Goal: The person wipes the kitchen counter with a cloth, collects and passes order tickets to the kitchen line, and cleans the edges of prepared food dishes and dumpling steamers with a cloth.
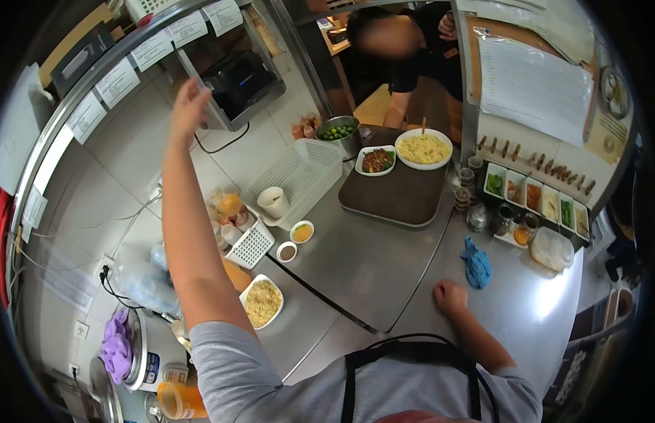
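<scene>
My left hand (190, 111) is raised at the upper left, beside a black boxy device (237, 83) on a metal wall shelf. Its fingers are curled together; anything between them is hidden. Closed in a loose fist, my right hand (450, 296) rests on the steel counter (369, 275), just below a crumpled blue cloth (476, 263). A brown tray (394, 197) at the far side of the counter carries a white bowl of yellow rice (424, 149) and a small dish of meat with greens (376, 161). Another bowl of rice (262, 303) sits below my left forearm.
Two small sauce cups (301, 231) stand near a white basket of bottles (250, 241). Behind is a perforated basket (306, 166) with a paper cup. Garnish containers (535, 194) line the right side. A person (405, 63) leans at the pass-through opening, one arm reaching toward the counter.
</scene>
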`<state>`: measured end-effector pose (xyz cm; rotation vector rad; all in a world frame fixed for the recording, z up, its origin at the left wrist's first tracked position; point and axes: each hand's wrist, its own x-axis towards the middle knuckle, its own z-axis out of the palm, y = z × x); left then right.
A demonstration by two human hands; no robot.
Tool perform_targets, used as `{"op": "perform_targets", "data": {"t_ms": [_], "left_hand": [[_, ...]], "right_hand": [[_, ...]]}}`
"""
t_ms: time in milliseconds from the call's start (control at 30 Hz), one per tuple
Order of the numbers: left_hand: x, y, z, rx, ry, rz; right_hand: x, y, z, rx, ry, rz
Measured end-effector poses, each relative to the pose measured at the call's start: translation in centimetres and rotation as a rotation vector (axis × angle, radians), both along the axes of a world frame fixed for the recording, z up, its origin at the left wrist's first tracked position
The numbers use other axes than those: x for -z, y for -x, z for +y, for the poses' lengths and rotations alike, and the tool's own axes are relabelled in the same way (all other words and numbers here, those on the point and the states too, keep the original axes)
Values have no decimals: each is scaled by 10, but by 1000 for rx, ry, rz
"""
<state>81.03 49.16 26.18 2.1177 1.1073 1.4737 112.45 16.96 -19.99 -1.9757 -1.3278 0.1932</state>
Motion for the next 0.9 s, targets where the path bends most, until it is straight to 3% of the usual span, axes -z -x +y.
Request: {"op": "perform_targets", "data": {"t_ms": [67, 233, 400, 633, 767, 867, 900], "left_hand": [[-36, -9, 23, -25, 43, -41], [-88, -26, 61, 57, 49, -298], [-98, -36, 71, 111, 79, -484], [-92, -28, 84, 127, 48, -474], [-28, -43, 55, 108, 160, -369], [88, -60, 26, 186, 284, -160], [130, -67, 12, 218, 540, -75]], "right_hand": [[2, -2, -1, -8, 96, 26], [-1, 0, 3, 2, 25, 15], [2, -2, 4, -11, -17, 1], [0, -1, 3, -35, 1, -17], [-9, -1, 2, -27, 88, 25], [-25, -3, 14, -84, 216, 179], [-27, -3, 22, -135, 218, 297]]}}
